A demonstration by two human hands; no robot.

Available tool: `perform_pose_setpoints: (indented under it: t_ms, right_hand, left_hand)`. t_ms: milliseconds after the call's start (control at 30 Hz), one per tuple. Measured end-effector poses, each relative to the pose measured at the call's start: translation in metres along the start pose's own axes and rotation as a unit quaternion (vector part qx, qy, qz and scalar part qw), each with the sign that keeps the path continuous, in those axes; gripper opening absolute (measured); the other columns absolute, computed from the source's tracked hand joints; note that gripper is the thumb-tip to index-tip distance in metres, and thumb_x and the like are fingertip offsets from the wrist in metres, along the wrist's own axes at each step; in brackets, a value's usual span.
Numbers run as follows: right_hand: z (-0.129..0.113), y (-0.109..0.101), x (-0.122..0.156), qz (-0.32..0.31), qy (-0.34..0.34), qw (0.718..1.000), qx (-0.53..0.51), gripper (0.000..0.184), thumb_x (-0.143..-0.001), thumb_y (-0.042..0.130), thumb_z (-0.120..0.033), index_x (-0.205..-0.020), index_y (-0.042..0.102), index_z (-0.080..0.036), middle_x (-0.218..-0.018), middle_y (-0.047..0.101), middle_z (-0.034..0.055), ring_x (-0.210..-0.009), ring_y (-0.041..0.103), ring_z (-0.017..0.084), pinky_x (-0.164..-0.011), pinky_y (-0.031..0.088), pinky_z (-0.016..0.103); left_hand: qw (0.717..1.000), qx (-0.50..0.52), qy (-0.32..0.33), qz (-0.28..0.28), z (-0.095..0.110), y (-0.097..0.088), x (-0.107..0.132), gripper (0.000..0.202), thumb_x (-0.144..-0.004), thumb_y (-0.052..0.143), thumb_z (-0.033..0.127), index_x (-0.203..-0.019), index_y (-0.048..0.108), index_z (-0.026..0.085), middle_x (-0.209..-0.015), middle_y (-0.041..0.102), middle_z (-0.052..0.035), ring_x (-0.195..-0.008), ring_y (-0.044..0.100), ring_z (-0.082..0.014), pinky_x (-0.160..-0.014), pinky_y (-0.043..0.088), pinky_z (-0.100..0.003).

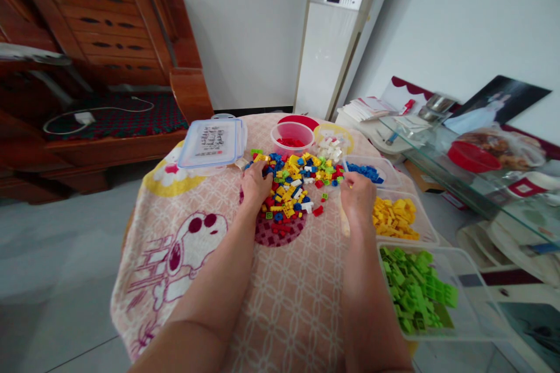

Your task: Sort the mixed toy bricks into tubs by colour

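Touching bricks (294,185), the left hand (257,185) hides some.

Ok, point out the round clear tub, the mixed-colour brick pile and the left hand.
Round clear tub (292,129), head view: inner back wall.
Mixed-colour brick pile (289,189), head view: its middle.
Left hand (257,184), head view: back of the hand.

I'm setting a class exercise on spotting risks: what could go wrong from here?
Loose mixed bricks could scatter under the left hand. The container of green bricks seems to overhang the table, so a knock might tip it. The right hand is near both blue bricks and yellow bricks; a slip could mix them.
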State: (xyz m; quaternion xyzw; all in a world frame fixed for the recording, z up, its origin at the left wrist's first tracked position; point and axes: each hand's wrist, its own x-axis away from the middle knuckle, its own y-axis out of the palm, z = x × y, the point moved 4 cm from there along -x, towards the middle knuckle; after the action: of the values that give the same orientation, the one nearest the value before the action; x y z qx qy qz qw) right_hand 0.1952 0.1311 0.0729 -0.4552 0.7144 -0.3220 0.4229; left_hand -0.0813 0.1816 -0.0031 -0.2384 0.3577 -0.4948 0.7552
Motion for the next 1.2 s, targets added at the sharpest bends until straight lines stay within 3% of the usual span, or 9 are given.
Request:
perform_pose_setpoints:
  t_ms: [100,333,833,1200]
  right_hand:
    - [-0.019,0.024,0.007,-0.038,-0.048,0.998,-0.033,0.028,-0.092,0.054,-0.021,-0.105,0.08,-0.02,-0.103,0.079,0.0098,-0.095,0.07,0.022,-0.085,0.048,0.029]
    - [-0.045,0.063,0.028,-0.136,-0.113,0.983,0.049,0.029,-0.099,0.051,-0.018,-0.1,0.08,-0.022,-0.102,0.078,0.0095,-0.095,0.069,0.021,-0.081,0.044,0.027]
    - [-0.049,0.075,0.029,-0.17,-0.161,0.97,0.062,0.028,-0.099,0.05,-0.013,-0.099,0.078,-0.017,-0.108,0.074,0.0141,-0.107,0.065,0.023,-0.093,0.044,0.029]
    - [-0.043,0.074,0.027,-0.144,-0.116,0.983,0.007,0.027,-0.099,0.05,-0.014,-0.099,0.077,-0.018,-0.105,0.076,0.0112,-0.103,0.066,0.021,-0.087,0.043,0.027]
  left_hand:
    - [1.0,0.002,0.002,-0.003,0.0,0.0,0.0,0.044,-0.086,0.061,0.022,-0.129,0.07,0.02,-0.138,0.07,-0.0101,-0.13,0.063,-0.0304,-0.116,0.048,-0.043]
    - [1.0,0.002,0.01,-0.002,0.0,0.0,0.001,0.046,-0.086,0.059,0.022,-0.131,0.07,0.018,-0.139,0.07,-0.0112,-0.13,0.063,-0.0304,-0.117,0.047,-0.044]
    - [1.0,0.005,0.011,0.0,0.0,0.0,0.001,0.047,-0.086,0.059,0.023,-0.131,0.07,0.018,-0.138,0.07,-0.0106,-0.132,0.062,-0.0295,-0.117,0.047,-0.043]
    - [1.0,0.0,0.001,-0.005,0.0,-0.001,0.002,0.045,-0.087,0.06,0.021,-0.131,0.07,0.018,-0.138,0.069,-0.0112,-0.131,0.062,-0.0308,-0.117,0.047,-0.044]
